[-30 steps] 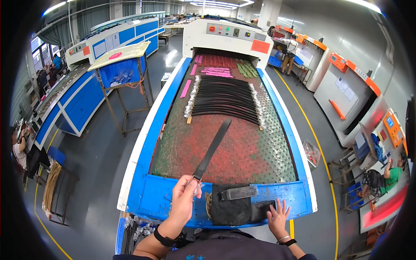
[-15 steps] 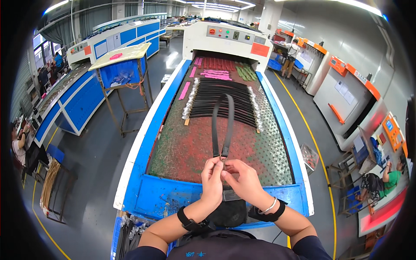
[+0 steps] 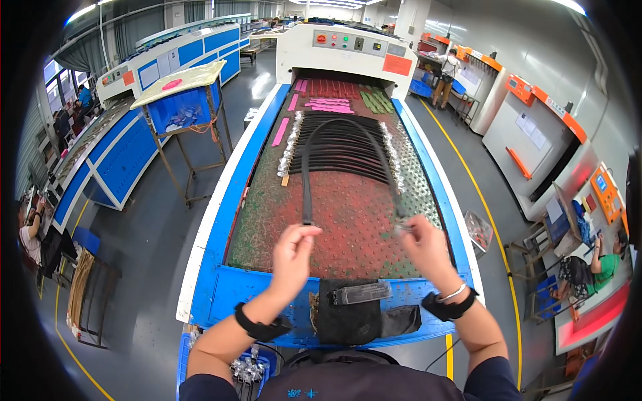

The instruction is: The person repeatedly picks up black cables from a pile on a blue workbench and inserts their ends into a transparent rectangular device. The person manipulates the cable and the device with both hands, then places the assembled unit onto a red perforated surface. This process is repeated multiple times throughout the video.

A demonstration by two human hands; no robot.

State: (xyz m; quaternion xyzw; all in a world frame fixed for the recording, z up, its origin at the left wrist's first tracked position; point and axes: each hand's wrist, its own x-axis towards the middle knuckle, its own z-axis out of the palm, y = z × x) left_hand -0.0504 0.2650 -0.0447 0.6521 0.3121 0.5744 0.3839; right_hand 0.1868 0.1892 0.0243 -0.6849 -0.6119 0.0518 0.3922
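Observation:
A black strap (image 3: pixel 306 190) arches up from my two hands over the conveyor bed, its ends apart. My left hand (image 3: pixel 293 257) pinches the left end. My right hand (image 3: pixel 429 248) closes on the right end, where a shiny, blurred piece shows at the fingertips. Behind the arch lies a row of black straps (image 3: pixel 344 150), side by side across the bed, with clear-wrapped ends along both sides. Below my hands, a black pad (image 3: pixel 344 324) rests on the blue front ledge (image 3: pixel 254 301), with a dark, narrow block (image 3: pixel 361 294) on it.
The worn red-green conveyor bed (image 3: pixel 334 234) runs into a white machine (image 3: pixel 348 53). Pink strips (image 3: pixel 331 105) and green strips (image 3: pixel 376 101) lie farther in. A blue bin (image 3: pixel 180 110) on a stand is at left. Below the ledge sits a crate of wrapped strap ends (image 3: pixel 247 367). Other people work right and left.
My hands have moved apart from a close pinch at the middle. The strap's ends have come apart, and its narrow loop has widened into an arch. The pad and block are now uncovered.

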